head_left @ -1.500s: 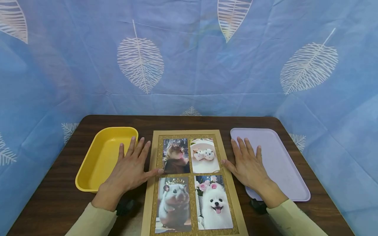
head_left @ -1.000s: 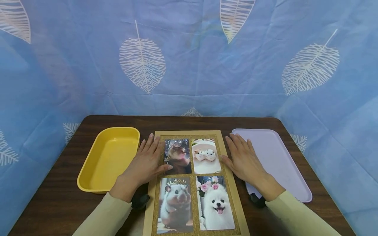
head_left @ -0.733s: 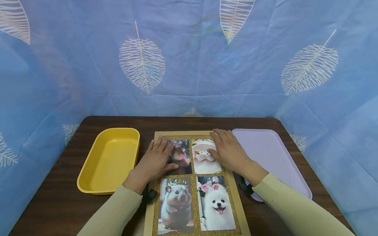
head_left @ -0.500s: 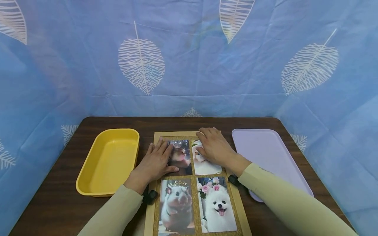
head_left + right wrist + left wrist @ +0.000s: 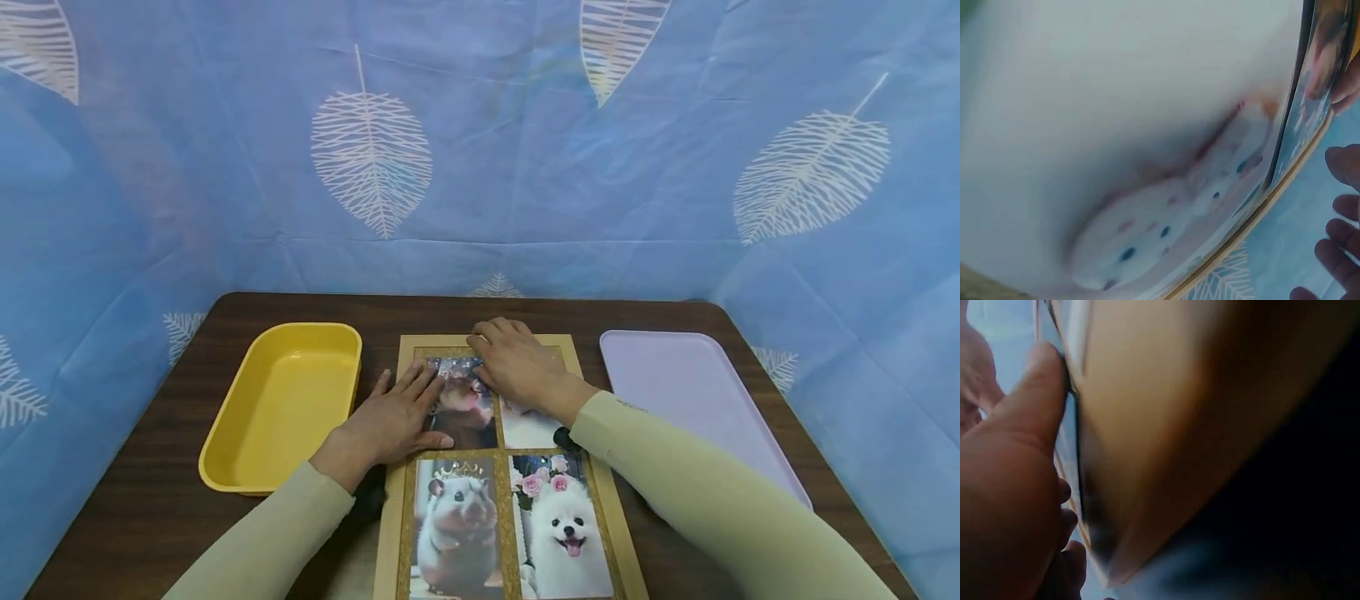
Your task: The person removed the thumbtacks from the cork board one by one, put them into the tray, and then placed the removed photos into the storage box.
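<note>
My left hand [image 5: 390, 421] rests on the upper-left photo [image 5: 461, 417] of a wood-framed cork board [image 5: 517, 508], its fingers straight and spread. In the left wrist view its thumb [image 5: 1035, 394] lies along the board's surface. Above that photo's top right corner reaches my right hand [image 5: 513, 362], fingers slightly bent. The right wrist view shows its fingers [image 5: 1341, 244] apart from the board, holding nothing. The upper-right photo [image 5: 528, 429], of small white animals, is partly hidden under this hand. Below are a hamster photo [image 5: 457, 533] and a white dog photo [image 5: 566, 533].
A yellow bin [image 5: 270, 408] stands left of the board, a flat lilac tray [image 5: 690, 383] to its right. All lie on a dark wooden table [image 5: 150, 500]. Blue leaf-patterned cloth [image 5: 480, 167] hangs behind and at both sides.
My left hand has moved right, from beside the yellow bin onto the upper-left photo. My right hand has left the tray's edge and crossed leftward over the upper-right photo.
</note>
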The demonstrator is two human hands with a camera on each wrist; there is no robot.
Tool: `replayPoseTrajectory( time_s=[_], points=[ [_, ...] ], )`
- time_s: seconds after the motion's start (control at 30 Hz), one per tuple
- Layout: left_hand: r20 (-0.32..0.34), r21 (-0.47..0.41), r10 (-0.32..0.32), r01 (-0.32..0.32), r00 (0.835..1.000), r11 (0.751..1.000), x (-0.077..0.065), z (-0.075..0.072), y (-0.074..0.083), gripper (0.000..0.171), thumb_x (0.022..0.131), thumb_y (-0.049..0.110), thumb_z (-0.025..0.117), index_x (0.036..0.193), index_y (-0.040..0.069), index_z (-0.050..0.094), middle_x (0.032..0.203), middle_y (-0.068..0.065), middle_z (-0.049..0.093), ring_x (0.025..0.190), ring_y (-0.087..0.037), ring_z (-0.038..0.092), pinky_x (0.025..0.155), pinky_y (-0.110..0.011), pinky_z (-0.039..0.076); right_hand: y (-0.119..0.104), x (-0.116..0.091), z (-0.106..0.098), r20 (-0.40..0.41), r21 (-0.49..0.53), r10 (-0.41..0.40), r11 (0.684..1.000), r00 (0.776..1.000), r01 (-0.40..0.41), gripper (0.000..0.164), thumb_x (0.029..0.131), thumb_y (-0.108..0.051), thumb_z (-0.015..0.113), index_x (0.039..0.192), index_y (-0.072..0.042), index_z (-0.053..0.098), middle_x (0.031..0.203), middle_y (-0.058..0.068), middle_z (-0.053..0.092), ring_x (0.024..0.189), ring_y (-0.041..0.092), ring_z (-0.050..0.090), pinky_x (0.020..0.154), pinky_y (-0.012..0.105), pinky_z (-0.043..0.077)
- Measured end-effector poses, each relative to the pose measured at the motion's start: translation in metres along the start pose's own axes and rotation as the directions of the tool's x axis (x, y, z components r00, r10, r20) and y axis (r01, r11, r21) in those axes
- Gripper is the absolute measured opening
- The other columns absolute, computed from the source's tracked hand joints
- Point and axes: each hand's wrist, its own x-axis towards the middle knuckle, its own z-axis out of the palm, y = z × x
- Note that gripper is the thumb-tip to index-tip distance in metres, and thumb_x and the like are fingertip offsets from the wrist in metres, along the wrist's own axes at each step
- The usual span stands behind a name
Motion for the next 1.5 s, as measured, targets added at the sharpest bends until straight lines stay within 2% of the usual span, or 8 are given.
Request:
replayPoseTrajectory(
  time_s=[0.17, 0.33, 0.6, 0.73, 0.97, 1.1, 1.27, 1.5],
  points=[
    [0.033, -0.037, 0.009, -0.007, 0.999, 0.999, 0.000, 0.002, -0.004, 0.097, 0.099, 0.074, 0.046, 0.171, 0.016, 0.017, 0.178, -0.007, 0.008, 0.165, -0.029, 0.001, 0.131, -0.061, 0.008, 0.004, 0.018, 0.005, 0.013, 0.061, -0.038, 0.997, 0.999, 0.037, 0.035, 0.105, -0.028, 0.068, 0.136, -0.012, 0.068, 0.142, 0.008, 0.061, 0.133, 0.029, 0.055, 0.109, 0.052, 0.049],
    [0.022, -0.052, 0.020, -0.019, 1.000, 0.998, 0.000, 0.002, -0.006, 0.096, 0.100, 0.073, 0.048, 0.171, 0.015, 0.018, 0.178, -0.008, 0.008, 0.165, -0.030, 0.002, 0.131, -0.061, 0.010, 0.007, 0.037, 0.004, 0.050, 0.104, -0.065, 0.993, 0.997, 0.060, 0.028, 0.104, -0.028, 0.070, 0.127, -0.013, 0.074, 0.133, 0.007, 0.066, 0.126, 0.028, 0.058, 0.103, 0.050, 0.051],
    [0.007, -0.063, 0.034, -0.033, 0.999, 0.997, 0.003, 0.003, -0.007, 0.098, 0.099, 0.074, 0.048, 0.170, 0.013, 0.019, 0.178, -0.009, 0.010, 0.165, -0.029, 0.004, 0.131, -0.062, 0.013, 0.009, 0.056, 0.005, 0.073, 0.046, -0.145, 0.989, 0.987, 0.141, 0.013, 0.104, -0.025, 0.069, 0.111, -0.020, 0.079, 0.114, 0.000, 0.070, 0.107, 0.024, 0.057, 0.086, 0.044, 0.046],
    [-0.003, -0.063, 0.034, -0.034, 0.999, 0.997, 0.003, 0.004, -0.007, 0.098, 0.099, 0.074, 0.048, 0.170, 0.013, 0.020, 0.178, -0.009, 0.010, 0.165, -0.029, 0.004, 0.130, -0.062, 0.015, 0.008, 0.060, 0.008, 0.084, 0.042, -0.168, 0.985, 0.982, 0.165, 0.008, 0.103, -0.025, 0.071, 0.103, -0.022, 0.079, 0.108, -0.002, 0.070, 0.104, 0.024, 0.056, 0.084, 0.043, 0.043],
    [-0.019, -0.072, 0.045, -0.047, 0.999, 0.996, 0.002, 0.005, -0.008, 0.098, 0.098, 0.073, 0.050, 0.169, 0.011, 0.022, 0.177, -0.011, 0.013, 0.165, -0.031, 0.006, 0.129, -0.061, 0.022, 0.005, 0.067, 0.012, 0.125, -0.008, -0.181, 0.983, 0.976, 0.183, 0.009, 0.102, -0.027, 0.072, 0.103, -0.024, 0.080, 0.108, -0.003, 0.071, 0.101, 0.023, 0.053, 0.086, 0.042, 0.041],
    [-0.017, -0.084, 0.042, -0.043, 0.999, 0.996, 0.002, 0.005, -0.008, 0.099, 0.098, 0.072, 0.052, 0.169, 0.011, 0.023, 0.177, -0.011, 0.013, 0.165, -0.031, 0.006, 0.129, -0.060, 0.022, 0.003, 0.069, 0.012, 0.127, -0.043, -0.191, 0.979, 0.973, 0.197, 0.010, 0.103, -0.027, 0.071, 0.101, -0.024, 0.080, 0.106, -0.004, 0.072, 0.099, 0.022, 0.053, 0.087, 0.042, 0.041],
    [-0.010, -0.088, 0.038, -0.038, 0.999, 0.995, 0.002, 0.004, -0.008, 0.099, 0.098, 0.072, 0.052, 0.169, 0.011, 0.021, 0.177, -0.010, 0.012, 0.165, -0.030, 0.005, 0.130, -0.059, 0.021, 0.002, 0.069, 0.011, 0.158, -0.087, -0.189, 0.975, 0.969, 0.204, 0.016, 0.106, -0.027, 0.065, 0.101, -0.024, 0.080, 0.107, -0.004, 0.072, 0.100, 0.021, 0.054, 0.088, 0.042, 0.042],
    [-0.023, -0.085, 0.038, -0.039, 0.999, 0.996, 0.002, 0.004, -0.007, 0.099, 0.097, 0.071, 0.053, 0.169, 0.010, 0.024, 0.177, -0.012, 0.015, 0.165, -0.031, 0.007, 0.129, -0.060, 0.023, 0.001, 0.070, 0.010, 0.197, -0.099, -0.190, 0.972, 0.962, 0.212, 0.022, 0.110, -0.024, 0.058, 0.105, -0.021, 0.079, 0.110, -0.001, 0.071, 0.098, 0.021, 0.051, 0.084, 0.040, 0.039]
  ],
)
